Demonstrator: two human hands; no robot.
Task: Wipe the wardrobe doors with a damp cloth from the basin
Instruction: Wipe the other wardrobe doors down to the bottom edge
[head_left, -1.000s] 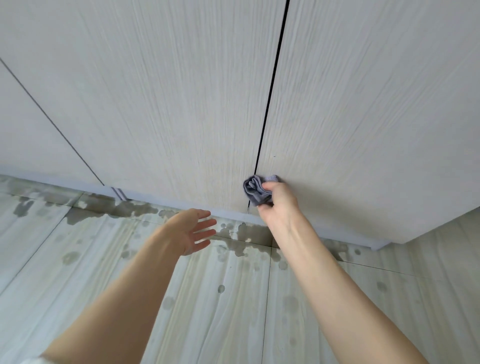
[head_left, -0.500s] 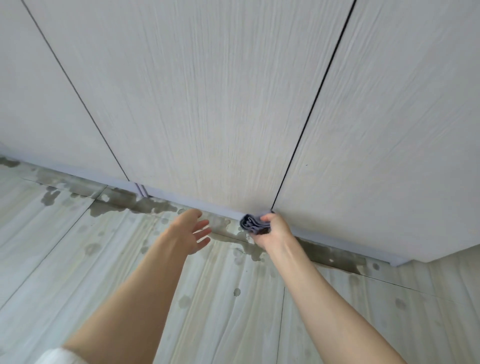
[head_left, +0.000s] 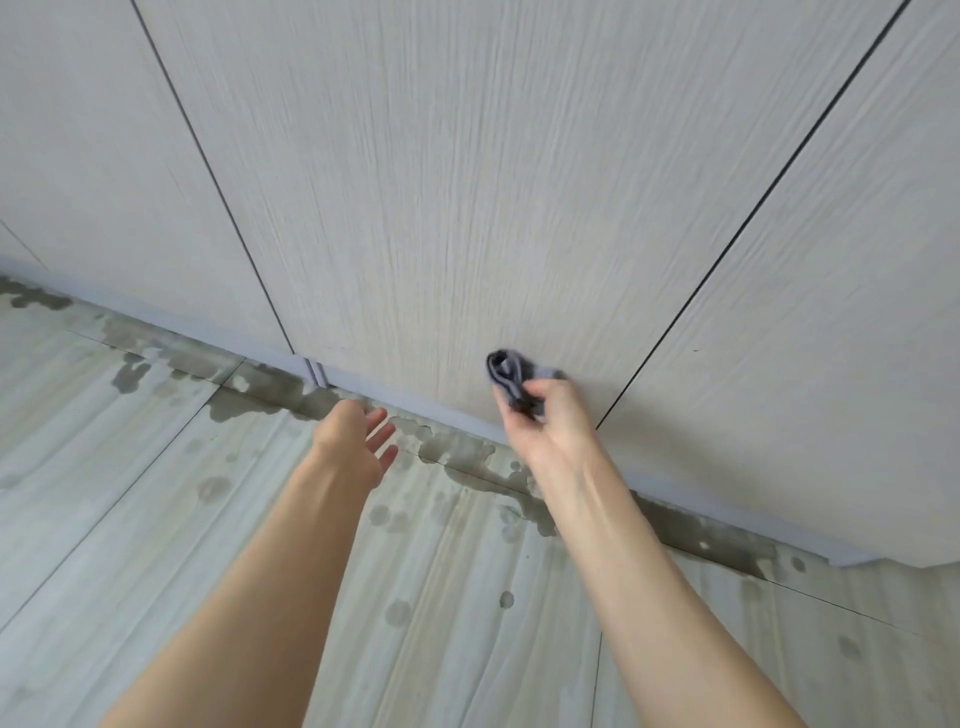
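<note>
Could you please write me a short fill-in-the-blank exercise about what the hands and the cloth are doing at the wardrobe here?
1. The grey cloth is gripped by the ____ hand.
2. The left hand holds ____, its fingers spread.
3. The cloth presses against the wardrobe door near its ____ edge.
4. Wet patches darken the ____ along the wardrobe's base.

Missing words: right; nothing; bottom; floor
</note>
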